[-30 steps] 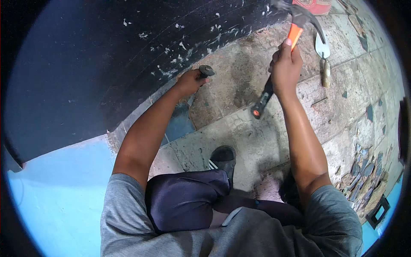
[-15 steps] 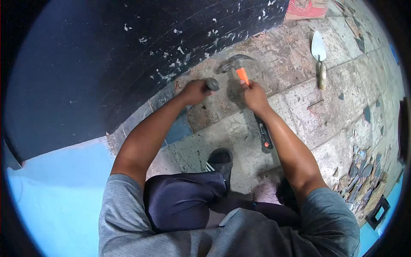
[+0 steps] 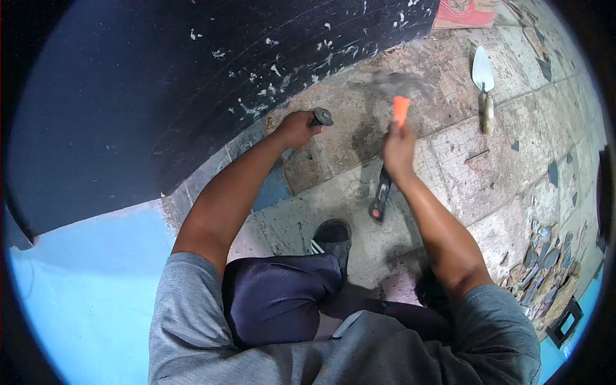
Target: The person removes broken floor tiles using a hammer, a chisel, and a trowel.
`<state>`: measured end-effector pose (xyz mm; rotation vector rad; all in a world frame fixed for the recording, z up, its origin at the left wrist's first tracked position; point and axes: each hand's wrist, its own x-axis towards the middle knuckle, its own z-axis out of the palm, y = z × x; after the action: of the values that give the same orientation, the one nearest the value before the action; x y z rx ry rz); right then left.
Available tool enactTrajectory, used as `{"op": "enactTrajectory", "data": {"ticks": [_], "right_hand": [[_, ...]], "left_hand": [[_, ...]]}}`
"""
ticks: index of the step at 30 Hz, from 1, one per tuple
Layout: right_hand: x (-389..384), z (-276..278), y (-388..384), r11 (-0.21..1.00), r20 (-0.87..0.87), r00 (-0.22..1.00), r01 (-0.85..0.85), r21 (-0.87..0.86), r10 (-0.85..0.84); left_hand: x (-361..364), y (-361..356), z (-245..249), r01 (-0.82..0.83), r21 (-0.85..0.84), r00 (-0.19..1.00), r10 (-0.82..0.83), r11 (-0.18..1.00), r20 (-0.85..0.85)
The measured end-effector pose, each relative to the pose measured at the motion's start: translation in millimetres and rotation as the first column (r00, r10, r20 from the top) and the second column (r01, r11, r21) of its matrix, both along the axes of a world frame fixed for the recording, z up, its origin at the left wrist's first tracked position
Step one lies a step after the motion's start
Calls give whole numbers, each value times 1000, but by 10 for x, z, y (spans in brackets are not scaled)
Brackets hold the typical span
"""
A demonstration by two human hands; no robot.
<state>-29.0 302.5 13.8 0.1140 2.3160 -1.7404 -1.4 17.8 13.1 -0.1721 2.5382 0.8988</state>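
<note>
My left hand (image 3: 297, 129) is wrapped round a chisel (image 3: 323, 117) with a round, dark top, close to the foot of the black wall (image 3: 160, 96). Its lower end is hidden by the hand. In my right hand (image 3: 400, 153) is a hammer (image 3: 400, 110) with an orange and black handle; its head is blurred by motion and stands apart from the chisel, to the right. Beneath both hands lies the worn, dusty tiled floor (image 3: 333, 151). A blue-grey tile (image 3: 274, 189) is beside the left forearm.
A trowel (image 3: 483, 77) lies on the floor at the right. Broken tile pieces (image 3: 545, 260) are heaped at the lower right, near a black frame (image 3: 565, 319). At the top stands a red and white bag (image 3: 467, 13). My sandalled foot (image 3: 333, 239) is below the hands.
My right hand has swung the hammer to the right, away from the chisel. The left hand keeps its hold on the chisel, and the view has shifted slightly.
</note>
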Motion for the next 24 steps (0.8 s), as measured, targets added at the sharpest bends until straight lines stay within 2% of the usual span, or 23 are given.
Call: {"op": "enactTrajectory", "data": {"ticks": [1,2,3,5,6,8,11,14,16,17,20,23,24], "right_hand": [[62,-21,-23,995,0,997,-83,47,83],[47,-48,-49,948,107,956,-285,143,272],[37,-68,-77,851,230,870,-482,210,436],[205,-6,-87,817,194,848,-528,232,493],[253,30,-90,798,177,835,-551,243,522],[241,89,-88,828,171,853,-520,208,493],[114,50,-82,865,168,890,-452,218,423],[-183,15,-32,903,101,946,-323,284,307],[-388,-29,42,892,54,962,-268,365,267],[-497,-89,100,911,69,967,-254,325,245],[-599,-47,162,962,165,975,-182,206,149],[-604,93,204,976,241,962,-167,143,129],[-580,102,205,980,240,964,-151,131,116]], "left_hand": [[-22,20,32,29,-95,997,-22,995,72],[-29,34,67,63,-189,989,-36,980,145],[-8,31,99,103,-280,974,-40,955,221],[256,-241,-130,351,-357,916,-239,866,322],[402,-360,-186,333,-346,924,-230,877,306],[703,-583,-269,288,-318,939,-201,903,278],[924,-919,-381,106,-153,983,-81,983,162],[844,-1035,-328,44,-231,992,-15,972,123],[694,-866,-193,-46,-140,988,66,989,142],[611,-728,-98,-92,-94,982,106,991,154],[431,-343,183,-83,83,992,74,993,103],[415,-235,-15,-10,136,1000,6,991,27],[396,-191,37,43,55,996,-47,998,70]]}}
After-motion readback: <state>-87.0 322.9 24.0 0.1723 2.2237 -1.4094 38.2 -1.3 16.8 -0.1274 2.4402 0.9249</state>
